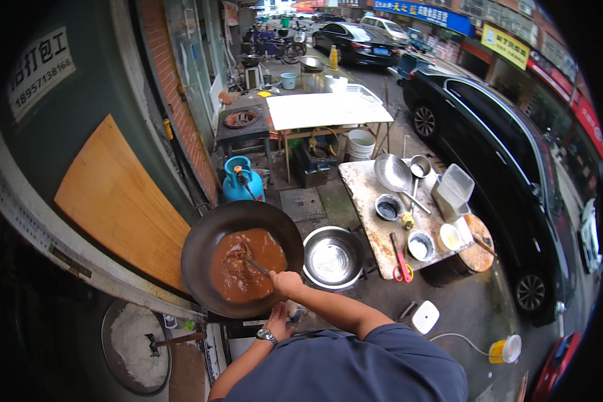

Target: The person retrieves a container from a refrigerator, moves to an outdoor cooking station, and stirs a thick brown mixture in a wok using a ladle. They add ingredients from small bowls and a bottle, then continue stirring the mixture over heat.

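Observation:
A large dark wok [193,246] holds reddish-brown sauce [256,286]. My right hand [286,284] is closed around the handle of a stirring utensil [258,267], whose far end is sunk in the sauce, so its shape is hidden. Below the wok's near rim is my left hand [279,323], a metal watch [267,335] on its wrist; its fingers point towards the rim, and whether they grip anything cannot be made out. Right of the wok sits a perforated stainless steel basin [331,259].
A blue gas cylinder [242,183] stands beyond the wok. The worn table [352,188] at right bears a skimmer [393,172], bowls and red-handled scissors [401,266]. A basin of white material [140,346] lies lower left. A white-topped stool [425,317] and black car [487,145] are rightward.

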`<state>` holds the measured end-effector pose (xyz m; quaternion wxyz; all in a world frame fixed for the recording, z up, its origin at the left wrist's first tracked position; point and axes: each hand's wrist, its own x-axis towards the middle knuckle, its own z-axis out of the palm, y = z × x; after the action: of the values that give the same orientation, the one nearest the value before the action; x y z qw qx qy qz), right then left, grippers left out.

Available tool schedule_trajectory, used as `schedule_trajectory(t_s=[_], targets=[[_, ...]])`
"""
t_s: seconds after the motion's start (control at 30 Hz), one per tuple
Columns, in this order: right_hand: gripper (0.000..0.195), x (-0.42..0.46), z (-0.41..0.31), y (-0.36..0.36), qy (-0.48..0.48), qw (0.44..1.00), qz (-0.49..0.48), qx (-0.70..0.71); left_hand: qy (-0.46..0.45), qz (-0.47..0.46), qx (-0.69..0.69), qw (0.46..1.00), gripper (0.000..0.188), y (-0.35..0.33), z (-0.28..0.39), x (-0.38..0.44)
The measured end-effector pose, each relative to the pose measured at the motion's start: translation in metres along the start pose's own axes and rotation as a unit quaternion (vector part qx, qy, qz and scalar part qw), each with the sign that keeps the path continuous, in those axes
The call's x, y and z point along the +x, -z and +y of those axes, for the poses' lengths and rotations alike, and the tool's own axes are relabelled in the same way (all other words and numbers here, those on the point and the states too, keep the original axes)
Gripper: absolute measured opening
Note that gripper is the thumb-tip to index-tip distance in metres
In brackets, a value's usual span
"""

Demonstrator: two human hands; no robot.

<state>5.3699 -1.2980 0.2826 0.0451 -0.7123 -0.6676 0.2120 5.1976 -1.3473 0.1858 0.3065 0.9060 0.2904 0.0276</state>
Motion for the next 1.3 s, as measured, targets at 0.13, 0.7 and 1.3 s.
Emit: schedule_trajectory(t_s=[0.13,0.7,1.3], targets=[[0.048,-0.008,0.014,-0.027,0.034,0.999,-0.028,-0.017,0.015,-0.007,-0.015,1.0,0.09,0.016,0.019,-0.001],[0.047,-0.022,0.007,-0.024,0.05,0.997,-0.034,0.038,0.004,-0.011,0.02,1.0,0.09,-0.002,0.006,0.004],[0.029,-0.025,0.004,-0.024,-0.035,0.934,-0.104,0.341,0.017,0.027,0.029,0.999,0.08,-0.026,0.005,0.001]])
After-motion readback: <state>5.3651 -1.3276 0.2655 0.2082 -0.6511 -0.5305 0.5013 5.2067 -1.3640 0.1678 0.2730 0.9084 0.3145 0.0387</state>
